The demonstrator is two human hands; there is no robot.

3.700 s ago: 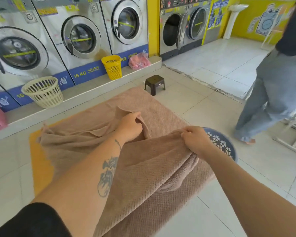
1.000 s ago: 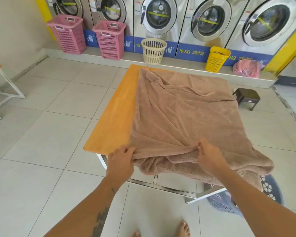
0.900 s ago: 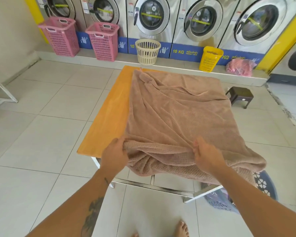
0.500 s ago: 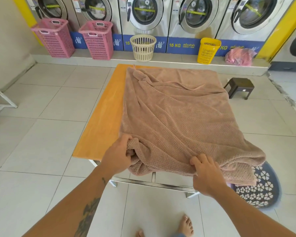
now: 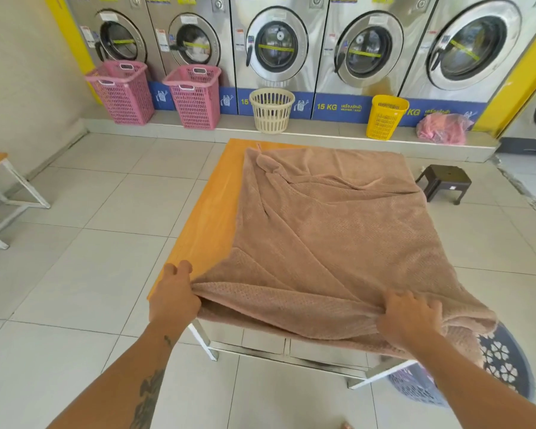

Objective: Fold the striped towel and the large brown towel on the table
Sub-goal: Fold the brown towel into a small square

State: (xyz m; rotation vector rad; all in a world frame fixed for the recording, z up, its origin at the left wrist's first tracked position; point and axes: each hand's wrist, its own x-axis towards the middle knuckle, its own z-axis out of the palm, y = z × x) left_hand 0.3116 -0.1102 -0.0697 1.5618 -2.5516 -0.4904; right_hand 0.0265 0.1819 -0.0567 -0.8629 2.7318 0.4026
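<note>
The large brown towel (image 5: 331,230) lies spread over most of the orange wooden table (image 5: 211,218), wrinkled, its right side drooping off the table's edge. My left hand (image 5: 174,295) grips the towel's near edge at the table's near left corner. My right hand (image 5: 410,317) grips the same near edge further right, lifting it a little above the table. The edge is stretched between both hands. No striped towel is in view.
A purple laundry basket (image 5: 505,370) stands on the floor under the table's near right corner. A dark stool (image 5: 443,181) sits right of the table. Pink baskets (image 5: 192,94), a cream basket (image 5: 271,109) and a yellow basket (image 5: 386,116) line the washing machines' ledge.
My hands have moved apart along the towel's near edge, the left one out to the table's corner. The bunched edge is now pulled out straight and the towel lies flatter.
</note>
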